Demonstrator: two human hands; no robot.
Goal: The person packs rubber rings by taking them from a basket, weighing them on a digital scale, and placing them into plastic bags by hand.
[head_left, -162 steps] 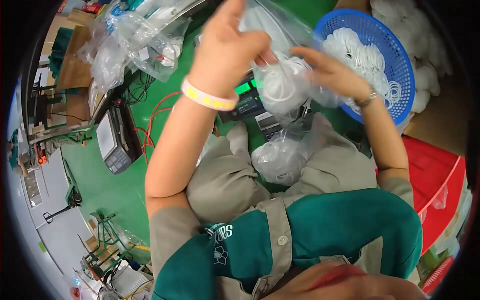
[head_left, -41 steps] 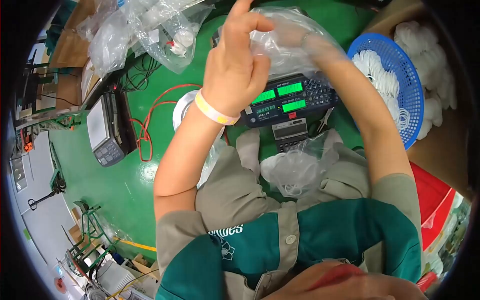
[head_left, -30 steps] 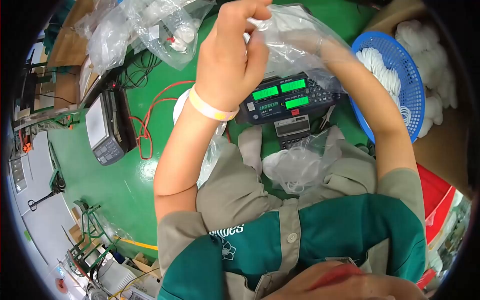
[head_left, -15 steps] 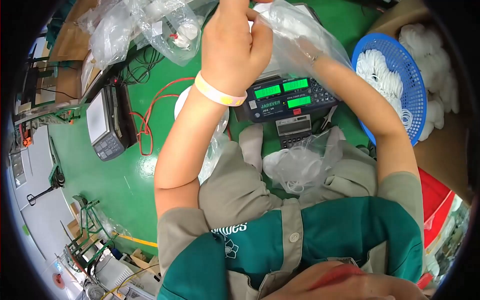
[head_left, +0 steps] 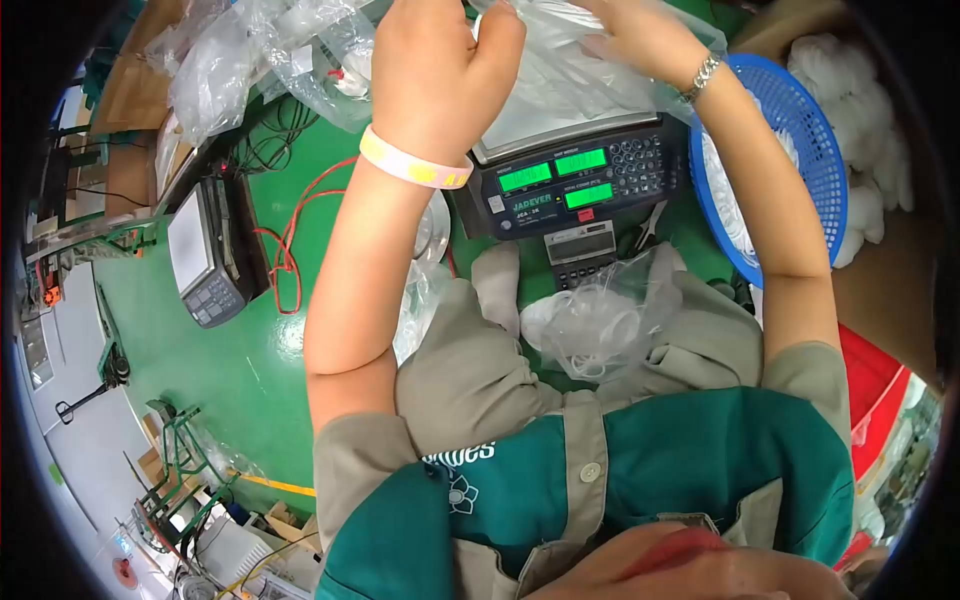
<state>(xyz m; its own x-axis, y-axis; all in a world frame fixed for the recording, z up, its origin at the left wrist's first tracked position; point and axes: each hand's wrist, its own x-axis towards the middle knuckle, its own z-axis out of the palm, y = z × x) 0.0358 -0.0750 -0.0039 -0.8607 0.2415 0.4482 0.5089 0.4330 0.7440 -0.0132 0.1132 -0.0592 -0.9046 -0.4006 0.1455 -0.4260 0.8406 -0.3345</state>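
Note:
A large clear plastic bag lies over the metal plate of the counting scale. At the top edge my left hand is curled at the bag's near left side, its thumb bent in and its fingertips partly cut off. My right hand is stretched over the right part of the bag, its fingers apart and smeared by motion. Whether those fingers are under a layer of plastic, I cannot tell. The scale's green displays are lit, but their digits are too blurred to read.
A calculator stands before the scale. On my lap lies a clear bag of white loops. To the right are a blue basket with white loops and a carton of white bundles. Another scale and a red cable are left.
My right hand has drawn back to the right and its bracelet now shows clear of the plastic. The left hand has shifted left, and the bag has come down flatter over the scale.

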